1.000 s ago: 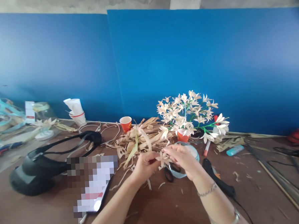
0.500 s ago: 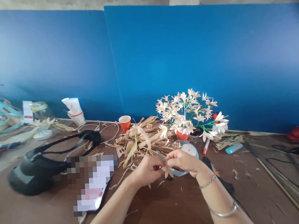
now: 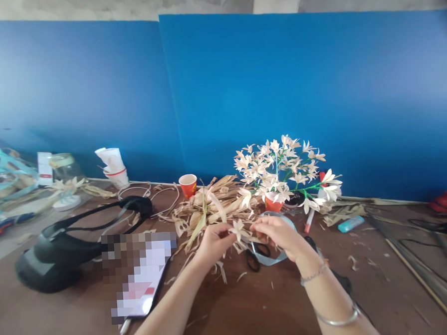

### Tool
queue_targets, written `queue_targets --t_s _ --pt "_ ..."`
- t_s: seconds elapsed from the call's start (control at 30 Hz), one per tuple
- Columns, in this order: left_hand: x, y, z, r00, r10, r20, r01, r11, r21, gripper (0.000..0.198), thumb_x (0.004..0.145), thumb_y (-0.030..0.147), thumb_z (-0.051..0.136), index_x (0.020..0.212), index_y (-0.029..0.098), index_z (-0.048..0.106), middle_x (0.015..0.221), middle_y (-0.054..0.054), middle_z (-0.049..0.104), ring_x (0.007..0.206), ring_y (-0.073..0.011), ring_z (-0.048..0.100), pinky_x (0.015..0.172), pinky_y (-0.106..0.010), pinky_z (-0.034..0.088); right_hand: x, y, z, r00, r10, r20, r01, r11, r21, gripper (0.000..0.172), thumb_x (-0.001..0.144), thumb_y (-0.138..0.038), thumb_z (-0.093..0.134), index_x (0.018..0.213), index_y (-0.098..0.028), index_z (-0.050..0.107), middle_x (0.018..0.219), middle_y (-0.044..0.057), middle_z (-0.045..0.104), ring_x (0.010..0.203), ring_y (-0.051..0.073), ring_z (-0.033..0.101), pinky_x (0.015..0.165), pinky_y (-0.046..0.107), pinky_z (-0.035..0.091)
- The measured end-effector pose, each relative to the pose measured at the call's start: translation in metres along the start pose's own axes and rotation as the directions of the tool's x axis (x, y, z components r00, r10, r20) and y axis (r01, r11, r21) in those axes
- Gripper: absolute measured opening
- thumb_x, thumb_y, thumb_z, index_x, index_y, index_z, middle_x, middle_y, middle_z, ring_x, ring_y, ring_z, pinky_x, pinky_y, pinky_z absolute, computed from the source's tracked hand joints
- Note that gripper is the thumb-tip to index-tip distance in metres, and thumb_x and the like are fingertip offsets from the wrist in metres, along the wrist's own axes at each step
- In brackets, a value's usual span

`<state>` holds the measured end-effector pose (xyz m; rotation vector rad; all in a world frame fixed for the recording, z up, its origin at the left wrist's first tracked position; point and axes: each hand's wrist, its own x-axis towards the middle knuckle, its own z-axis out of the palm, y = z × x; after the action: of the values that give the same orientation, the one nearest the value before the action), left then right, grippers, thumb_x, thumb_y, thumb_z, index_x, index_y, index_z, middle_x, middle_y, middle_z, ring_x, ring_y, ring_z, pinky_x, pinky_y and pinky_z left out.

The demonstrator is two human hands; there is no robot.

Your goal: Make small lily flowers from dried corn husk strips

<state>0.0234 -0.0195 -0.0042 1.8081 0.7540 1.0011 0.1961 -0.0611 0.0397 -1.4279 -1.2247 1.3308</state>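
Observation:
A small pale flower with pointed petals, apparently of dried husk, is pinched between the thumb and fingers of my left hand. To the right of that bloom, a short gap away, my right hand has its fingers bent and drawn together; whatever they hold, if anything, is too small to make out. Under the hands lie scissors with black handles and a loop of light-blue ribbon, partly covered by the right hand. Behind them spreads a heap of dry husks.
A bunch of similar flowers stands in a red cup. Another paper cup is behind the husks. Leftward lie a phone on a cable and a black headset. A blue lighter-like item lies right.
My hands have moved apart slightly and the flower has risen a little, now in the left fingers alone. The scissors' handles have come into view beneath.

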Motion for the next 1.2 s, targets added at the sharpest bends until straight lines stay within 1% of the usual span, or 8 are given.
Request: queue_targets --t_s 0.1,0.2,0.33,0.43,0.63,0.8,1.0,1.2 --pt "0.004 -0.002 -0.002 0.963 -0.201 -0.179 0.154 0.957 -0.246 0.019 0.063 0.03 0.064 0.058 0.012 0.061 0.047 0.003 0.05 0.043 -0.0061 0.041 0.044 -0.018 0.03 0.002 0.003 0.001 0.981 -0.112 -0.159 0.03 0.893 -0.449 0.012 0.066 -0.024 0.055 0.057 -0.019 0.061 0.047 -0.001 0.054 0.047 0.011 0.047 0.045 0.022 0.029" --pt "0.005 -0.001 -0.003 0.92 -0.336 -0.199 0.231 0.879 -0.418 0.026 0.058 0.036 0.069 0.056 0.012 0.059 0.04 0.007 0.041 0.036 -0.0023 0.028 0.038 -0.017 0.019 0.003 0.01 0.007 0.976 -0.17 -0.137 0.026 0.713 -0.701 0.009 0.064 -0.019 0.057 0.058 -0.02 0.063 0.057 0.002 0.063 0.058 0.016 0.055 0.053 0.024 0.034" --pt "0.006 -0.001 -0.005 0.914 -0.386 -0.124 0.268 0.806 -0.527 0.03 0.057 0.04 0.07 0.058 0.012 0.059 0.039 0.008 0.036 0.035 -0.0011 0.02 0.036 -0.018 0.008 0.0 0.019 0.013 0.98 -0.164 -0.11 -0.011 0.512 -0.859 0.009 0.062 -0.018 0.058 0.069 -0.018 0.064 0.07 0.007 0.066 0.069 0.02 0.059 0.057 0.025 0.036" --pt "0.007 -0.005 -0.006 0.918 -0.387 -0.087 0.273 0.775 -0.571 0.031 0.059 0.04 0.069 0.063 0.01 0.062 0.041 0.008 0.032 0.037 -0.0014 0.021 0.037 -0.018 0.009 -0.001 0.022 0.018 0.976 -0.198 -0.092 -0.015 0.361 -0.933 0.013 0.065 -0.015 0.053 0.073 -0.015 0.062 0.077 0.012 0.066 0.076 0.023 0.06 0.06 0.026 0.037" --pt "0.009 -0.01 -0.008 0.912 -0.388 -0.133 0.235 0.76 -0.606 0.027 0.057 0.035 0.071 0.068 0.011 0.068 0.062 -0.002 0.058 0.047 -0.0041 0.037 0.042 -0.018 0.025 -0.003 0.022 0.028 0.987 -0.113 -0.113 -0.082 0.255 -0.964 0.034 0.061 -0.01 0.054 0.095 -0.012 0.055 0.084 0.014 0.066 0.078 0.026 0.061 0.059 0.027 0.037" --pt "0.011 -0.013 -0.015 0.906 -0.358 -0.225 0.216 0.849 -0.483 0.026 0.061 0.035 0.068 0.073 0.012 0.069 0.075 -0.006 0.066 0.068 -0.0135 0.054 0.06 -0.022 0.038 -0.001 0.022 0.016 0.991 -0.107 -0.079 -0.044 0.301 -0.953 0.03 0.06 -0.008 0.053 0.088 -0.016 0.06 0.085 0.011 0.066 0.085 0.025 0.06 0.066 0.027 0.037" --pt "0.014 -0.015 -0.022 0.888 -0.334 -0.316 0.224 0.914 -0.337 0.024 0.06 0.037 0.067 0.061 0.013 0.066 0.069 -0.003 0.063 0.075 -0.0163 0.055 0.07 -0.024 0.038 0.0 0.014 -0.008 0.987 -0.141 -0.081 0.008 0.542 -0.84 0.04 0.061 -0.017 0.055 0.1 -0.022 0.062 0.085 0.006 0.065 0.082 0.02 0.058 0.067 0.025 0.039" --pt "0.014 -0.016 -0.022 0.88 -0.272 -0.388 0.179 0.949 -0.258 0.02 0.059 0.035 0.067 0.059 0.015 0.065 0.073 -0.002 0.062 0.076 -0.017 0.055 0.073 -0.026 0.039 -0.005 0.003 -0.016 0.988 -0.139 0.069 0.146 0.686 -0.713 0.036 0.061 -0.022 0.056 0.095 -0.018 0.066 0.085 0.004 0.067 0.077 0.019 0.059 0.067 0.024 0.042"
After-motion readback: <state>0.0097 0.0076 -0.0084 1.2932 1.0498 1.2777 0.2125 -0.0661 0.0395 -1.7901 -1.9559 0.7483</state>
